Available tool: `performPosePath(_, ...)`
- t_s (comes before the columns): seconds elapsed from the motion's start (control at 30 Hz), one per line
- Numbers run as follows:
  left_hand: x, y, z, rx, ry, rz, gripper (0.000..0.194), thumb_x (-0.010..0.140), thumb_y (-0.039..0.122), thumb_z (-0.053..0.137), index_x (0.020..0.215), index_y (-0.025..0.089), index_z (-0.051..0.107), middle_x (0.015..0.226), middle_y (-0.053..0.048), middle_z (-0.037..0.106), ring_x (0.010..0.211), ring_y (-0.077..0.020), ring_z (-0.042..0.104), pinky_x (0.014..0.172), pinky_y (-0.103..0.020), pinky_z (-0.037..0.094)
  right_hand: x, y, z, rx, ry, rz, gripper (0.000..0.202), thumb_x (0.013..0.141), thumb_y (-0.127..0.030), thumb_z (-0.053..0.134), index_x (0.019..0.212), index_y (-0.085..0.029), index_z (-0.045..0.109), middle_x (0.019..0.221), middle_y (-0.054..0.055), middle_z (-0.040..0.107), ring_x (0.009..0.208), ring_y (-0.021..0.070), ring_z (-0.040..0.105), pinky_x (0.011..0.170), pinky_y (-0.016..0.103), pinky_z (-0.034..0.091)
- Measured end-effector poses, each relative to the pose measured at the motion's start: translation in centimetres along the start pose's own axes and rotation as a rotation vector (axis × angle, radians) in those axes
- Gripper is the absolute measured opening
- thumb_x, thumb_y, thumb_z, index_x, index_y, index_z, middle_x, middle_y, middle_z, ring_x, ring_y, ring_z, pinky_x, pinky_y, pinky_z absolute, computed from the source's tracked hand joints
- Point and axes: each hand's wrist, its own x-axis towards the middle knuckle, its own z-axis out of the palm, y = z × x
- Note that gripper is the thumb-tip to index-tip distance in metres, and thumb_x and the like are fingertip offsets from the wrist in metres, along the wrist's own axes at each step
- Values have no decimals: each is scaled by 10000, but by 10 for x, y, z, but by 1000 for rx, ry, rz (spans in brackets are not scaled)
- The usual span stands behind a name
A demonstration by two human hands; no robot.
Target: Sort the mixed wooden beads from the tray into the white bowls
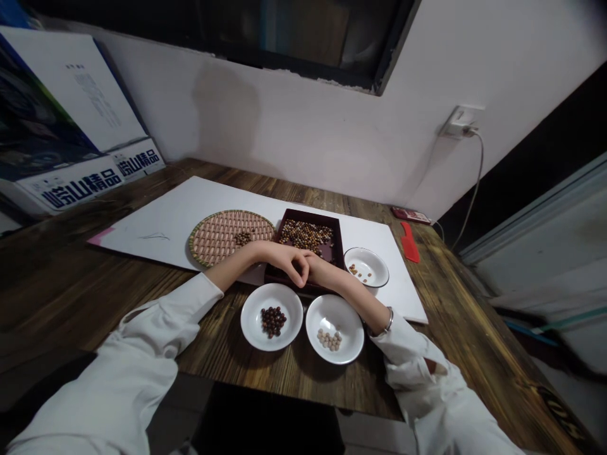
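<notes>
My left hand [284, 254] and my right hand [321, 270] meet above the near part of a dark red box [336, 237]. The left thumb and fingers curl together; whatever they hold, if anything, is hidden. Fingers of the right hand are mostly concealed where the two hands overlap. Mixed brown, yellow and dark beads [306, 235] lie in the far part of the box. Just in front stand two white bowls: the left bowl [253, 332] has dark red-brown beads [273, 321], the right bowl [348, 346] pale beads [329, 340].
Left of the box lies a round woven tray [220, 230] with a small heap of brown beads [243, 238]. Another white bowl [374, 260] at right holds several orange-brown pieces. A white board [161, 215] lies beneath. Farther right are a red comb-shaped object [410, 243] and a phone [411, 215].
</notes>
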Motion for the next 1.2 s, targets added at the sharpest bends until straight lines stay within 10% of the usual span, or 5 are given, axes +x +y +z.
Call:
performPosePath(0.23, -1, -1, -1, -22, -37, 13, 271, 787, 467, 706, 895, 227, 770, 1042, -25, 684, 1359, -223, 420, 1135, -279, 285, -1, -3, 0, -25, 8, 30, 259, 864, -139, 575, 1033, -178, 768, 1235, 80, 677, 1318, 247, 502, 1102, 400, 431)
performPosePath(0.47, -4, -5, -5, -82, 5, 68, 388, 846, 541, 621, 1052, 239, 754, 1361, -34, 579, 1430, -237, 344, 1169, -302, 231, -4, -19, -10, -57, -47, -17, 316, 941, -167, 470, 1120, -151, 731, 1327, 87, 632, 1335, 233, 488, 1152, 406, 361)
performPosePath(1.07, -2, -10, 0, -323, 119, 116, 386, 859, 521, 625, 1057, 205, 726, 1324, -68, 611, 1324, -231, 470, 1120, -347, 311, 3, 3, 3, -138, 159, -66, 521, 775, -79, 555, 1290, -134, 608, 1327, 128, 624, 1250, 263, 574, 1092, 441, 444)
performPosePath(1.2, 0, -10, 3, -434, 201, 72, 532, 850, 508, 637, 1313, 250, 583, 1473, -79, 496, 1384, -229, 414, 1145, -362, 291, 3, 4, 4, -206, 125, 31, 440, 786, -73, 540, 1211, -126, 641, 1277, 149, 644, 1187, 272, 601, 1060, 445, 456)
